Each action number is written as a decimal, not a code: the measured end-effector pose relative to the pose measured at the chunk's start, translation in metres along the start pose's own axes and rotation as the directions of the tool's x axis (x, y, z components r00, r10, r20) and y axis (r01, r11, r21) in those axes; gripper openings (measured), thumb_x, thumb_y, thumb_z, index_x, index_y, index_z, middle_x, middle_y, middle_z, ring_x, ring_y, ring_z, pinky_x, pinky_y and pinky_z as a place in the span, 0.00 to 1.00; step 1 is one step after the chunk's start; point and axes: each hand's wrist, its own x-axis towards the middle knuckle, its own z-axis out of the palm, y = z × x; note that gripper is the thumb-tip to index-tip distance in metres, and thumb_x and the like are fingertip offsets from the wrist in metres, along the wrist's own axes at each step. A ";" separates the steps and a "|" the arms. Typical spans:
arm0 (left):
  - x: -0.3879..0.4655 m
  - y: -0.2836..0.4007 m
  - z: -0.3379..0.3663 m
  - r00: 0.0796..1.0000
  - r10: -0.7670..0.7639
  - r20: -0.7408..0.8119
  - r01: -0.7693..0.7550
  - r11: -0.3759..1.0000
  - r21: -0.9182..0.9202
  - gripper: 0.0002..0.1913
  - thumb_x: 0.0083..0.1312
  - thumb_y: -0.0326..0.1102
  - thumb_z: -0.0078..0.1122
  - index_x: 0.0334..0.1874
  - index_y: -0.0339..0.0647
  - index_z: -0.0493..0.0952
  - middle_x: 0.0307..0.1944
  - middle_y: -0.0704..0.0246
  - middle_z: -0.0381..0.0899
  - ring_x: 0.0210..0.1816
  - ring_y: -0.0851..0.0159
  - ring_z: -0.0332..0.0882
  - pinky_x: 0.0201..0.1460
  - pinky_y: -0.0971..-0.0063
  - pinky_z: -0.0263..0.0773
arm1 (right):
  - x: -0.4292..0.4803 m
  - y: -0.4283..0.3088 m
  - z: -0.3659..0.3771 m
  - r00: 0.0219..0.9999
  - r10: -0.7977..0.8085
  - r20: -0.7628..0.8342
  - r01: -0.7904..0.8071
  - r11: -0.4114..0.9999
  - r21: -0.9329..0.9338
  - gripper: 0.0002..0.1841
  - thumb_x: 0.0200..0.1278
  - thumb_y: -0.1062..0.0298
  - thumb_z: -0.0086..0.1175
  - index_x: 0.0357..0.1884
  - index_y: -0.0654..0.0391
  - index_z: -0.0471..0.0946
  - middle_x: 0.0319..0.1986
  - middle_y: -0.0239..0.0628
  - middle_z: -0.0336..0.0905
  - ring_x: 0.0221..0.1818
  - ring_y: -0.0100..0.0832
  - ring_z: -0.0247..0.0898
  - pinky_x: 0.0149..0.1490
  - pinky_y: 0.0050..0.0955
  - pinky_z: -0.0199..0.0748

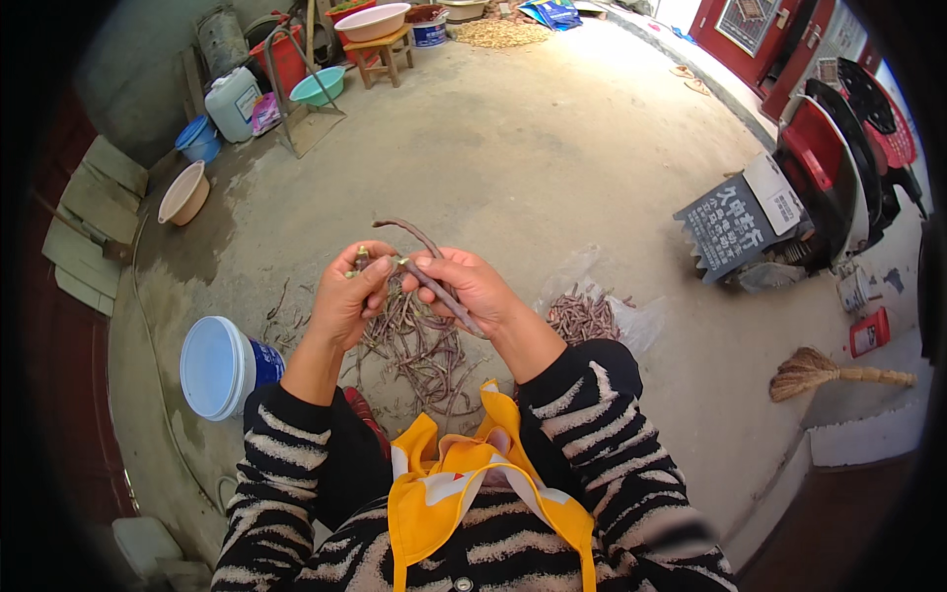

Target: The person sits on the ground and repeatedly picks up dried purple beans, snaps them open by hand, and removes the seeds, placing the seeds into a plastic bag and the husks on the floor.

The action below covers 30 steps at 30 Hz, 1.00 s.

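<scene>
Close together above the concrete floor, both hands are at work on purple long beans. My left hand [354,290] is closed around short bean pieces [362,259] whose green broken ends poke out at the top. Between the thumb and fingers of my right hand [466,285] lies a long purple bean [442,294], its green snapped end near my left thumb. A second curved bean [414,231] rises from behind the right fingers. Beneath the hands spreads a loose pile of whole long beans [422,351]. Short bean pieces [583,314] are heaped on a clear plastic bag [638,322] to the right.
A white and blue bucket [214,368] stands at left. A straw hand broom [806,374] lies at right near a parked scooter [814,163]. Basins, including a pink one [185,194], and a wooden stool [381,55] line the far left. A hose [152,325] runs along the left.
</scene>
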 end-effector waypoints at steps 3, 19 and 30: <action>0.000 -0.005 0.005 0.993 0.080 -0.082 -0.073 0.994 0.080 0.06 0.62 0.31 0.59 0.37 0.38 0.74 0.17 0.77 0.66 0.15 0.80 0.59 0.15 0.88 0.52 | 0.003 0.008 0.002 0.999 -0.038 -0.025 0.038 0.999 -0.008 0.09 0.65 0.64 0.48 0.37 0.59 0.73 0.26 0.32 0.79 0.23 0.17 0.72 0.21 0.15 0.63; 0.024 -0.006 0.022 0.895 0.433 -0.105 -0.419 0.899 0.128 0.06 0.68 0.33 0.50 0.34 0.40 0.69 0.18 0.77 0.59 0.15 0.80 0.51 0.14 0.86 0.45 | 0.031 -0.013 0.002 0.680 -0.451 -0.579 0.518 0.854 -0.057 0.10 0.62 0.64 0.50 0.33 0.62 0.70 0.23 0.36 0.74 0.20 0.22 0.68 0.28 0.22 0.68; 0.076 -0.167 0.024 0.860 -0.475 -0.189 0.510 0.779 0.364 0.10 0.64 0.40 0.56 0.29 0.45 0.71 0.15 0.78 0.62 0.15 0.78 0.60 0.15 0.86 0.54 | 0.005 -0.020 0.034 0.672 -0.631 -0.387 0.639 0.759 -0.128 0.08 0.62 0.67 0.50 0.31 0.59 0.66 0.19 0.30 0.69 0.17 0.19 0.63 0.21 0.20 0.63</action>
